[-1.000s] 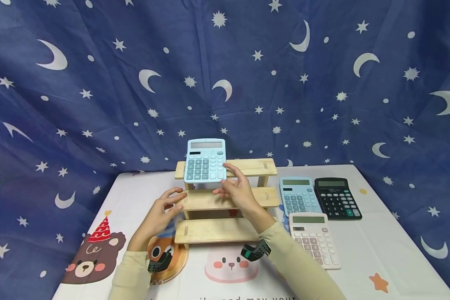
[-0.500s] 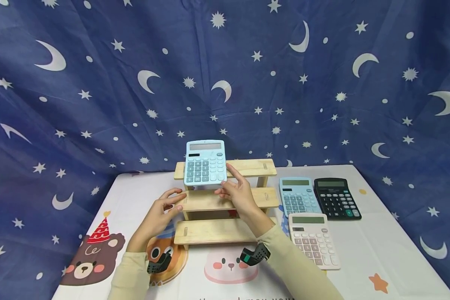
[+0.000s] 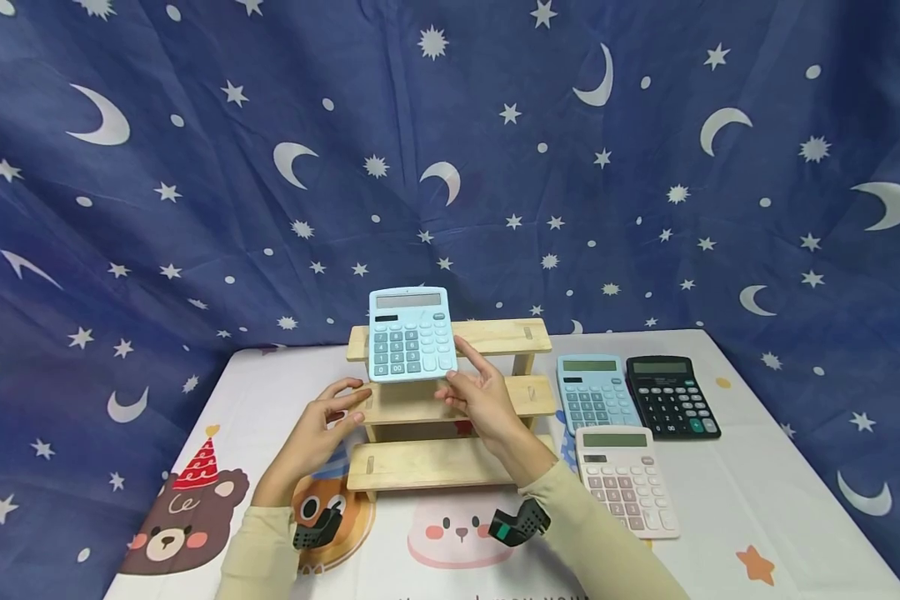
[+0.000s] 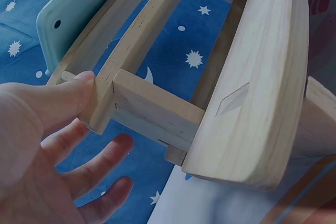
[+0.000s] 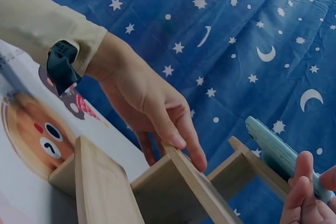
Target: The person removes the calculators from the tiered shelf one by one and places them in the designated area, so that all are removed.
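Observation:
A light blue calculator (image 3: 412, 335) faces me, tilted up, over the left part of the top plank of a three-step wooden rack (image 3: 435, 463). My right hand (image 3: 487, 410) pinches its lower right corner between thumb and fingers; the right wrist view shows the calculator (image 5: 283, 156) edge-on, by the top plank. With thumb and forefinger, my left hand (image 3: 317, 435) holds the left end of the middle plank. Seen from the left wrist, the thumb (image 4: 79, 90) lies on that plank end, and the other fingers are spread loosely below it.
Right of the rack lie a second light blue calculator (image 3: 598, 392), a black calculator (image 3: 673, 396) and a pale pink calculator (image 3: 627, 483). A white cartoon-print cloth (image 3: 795, 500) covers the table. Behind it hangs a blue curtain (image 3: 495, 100) with moons and stars.
The held calculator has come down a little and towards me, with my right hand following it. My left hand keeps its place on the middle plank.

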`<state>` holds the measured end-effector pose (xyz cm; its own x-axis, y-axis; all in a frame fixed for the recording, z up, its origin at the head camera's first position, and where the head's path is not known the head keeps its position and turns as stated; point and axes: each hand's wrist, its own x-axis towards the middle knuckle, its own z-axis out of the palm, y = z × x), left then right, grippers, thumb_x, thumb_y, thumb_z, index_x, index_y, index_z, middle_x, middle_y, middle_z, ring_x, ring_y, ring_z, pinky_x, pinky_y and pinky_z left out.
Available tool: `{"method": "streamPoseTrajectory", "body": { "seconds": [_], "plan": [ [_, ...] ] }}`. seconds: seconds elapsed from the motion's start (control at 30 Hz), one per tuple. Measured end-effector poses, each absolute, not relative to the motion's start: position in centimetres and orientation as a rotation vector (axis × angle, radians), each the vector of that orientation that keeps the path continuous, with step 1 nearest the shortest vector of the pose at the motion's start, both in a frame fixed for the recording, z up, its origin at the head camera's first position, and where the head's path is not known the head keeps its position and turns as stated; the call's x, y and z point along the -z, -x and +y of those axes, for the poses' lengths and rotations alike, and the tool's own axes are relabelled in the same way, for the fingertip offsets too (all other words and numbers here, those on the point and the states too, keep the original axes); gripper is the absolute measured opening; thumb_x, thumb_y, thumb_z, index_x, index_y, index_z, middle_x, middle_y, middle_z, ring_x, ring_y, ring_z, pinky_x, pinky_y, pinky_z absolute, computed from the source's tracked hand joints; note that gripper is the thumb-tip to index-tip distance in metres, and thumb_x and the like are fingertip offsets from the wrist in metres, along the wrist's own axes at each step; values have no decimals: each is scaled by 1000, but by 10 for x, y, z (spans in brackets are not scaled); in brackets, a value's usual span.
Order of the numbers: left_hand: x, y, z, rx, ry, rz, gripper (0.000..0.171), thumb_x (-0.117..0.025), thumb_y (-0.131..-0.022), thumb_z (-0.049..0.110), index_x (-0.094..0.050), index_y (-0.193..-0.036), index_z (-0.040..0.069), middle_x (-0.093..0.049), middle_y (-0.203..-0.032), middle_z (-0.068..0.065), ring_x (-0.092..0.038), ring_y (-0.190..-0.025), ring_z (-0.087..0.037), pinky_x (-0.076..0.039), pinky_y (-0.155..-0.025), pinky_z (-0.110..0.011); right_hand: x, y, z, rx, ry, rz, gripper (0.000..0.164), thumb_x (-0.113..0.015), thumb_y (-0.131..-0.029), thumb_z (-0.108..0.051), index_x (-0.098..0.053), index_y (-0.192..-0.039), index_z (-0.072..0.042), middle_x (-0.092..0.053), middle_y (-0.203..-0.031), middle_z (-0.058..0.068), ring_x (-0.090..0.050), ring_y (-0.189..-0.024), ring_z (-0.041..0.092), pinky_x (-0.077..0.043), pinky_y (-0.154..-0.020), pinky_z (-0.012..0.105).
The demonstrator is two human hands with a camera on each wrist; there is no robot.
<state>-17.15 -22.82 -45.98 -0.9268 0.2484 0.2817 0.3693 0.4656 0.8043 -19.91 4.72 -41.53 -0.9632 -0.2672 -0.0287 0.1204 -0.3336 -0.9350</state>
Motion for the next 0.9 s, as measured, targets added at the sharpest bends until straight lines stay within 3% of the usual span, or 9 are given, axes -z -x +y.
{"method": "streamPoseTrajectory", "body": {
  "seconds": [0.2, 0.5, 0.73, 0.9],
  "plan": [
    [461, 171, -228, 1460, 544, -2576, 38, -62, -99, 7, -61, -135, -6, -50, -146, -24, -49, -132, -40, -51, -97, -31, 416, 191, 57, 2386, 226, 1619, 67, -51, -100, 4, -34, -159, -19, -70, -70, -4, -70, -65, 5, -54, -64, 16],
    [461, 171, -228, 1442, 532, -2583, 38, -63, -99, 8, -62, -135, -4, -50, -146, -23, -55, -126, -35, -52, -98, -37, 417, 179, 72, 2392, 250, 1629, 67, -49, -99, 5, -31, -160, -17, -70, -71, -5, -69, -65, 4, -53, -64, 16],
    [461, 170, -227, 1451, 525, -2587, 38, -63, -99, 8, -62, -135, -3, -51, -146, -22, -54, -128, -34, -52, -98, -34, 415, 171, 81, 2385, 260, 1633, 67, -50, -99, 4, -30, -160, -16, -72, -73, -6, -68, -65, 4, -52, -64, 16],
    [461, 171, -227, 1457, 526, -2585, 38, -63, -99, 8, -62, -135, -3, -50, -146, -24, -52, -129, -37, -52, -99, -42, 416, 164, 88, 2376, 296, 1657, 65, -50, -100, 2, -29, -160, -12, -71, -70, -6, -68, -64, 4, -53, -64, 16]
  ]
}}
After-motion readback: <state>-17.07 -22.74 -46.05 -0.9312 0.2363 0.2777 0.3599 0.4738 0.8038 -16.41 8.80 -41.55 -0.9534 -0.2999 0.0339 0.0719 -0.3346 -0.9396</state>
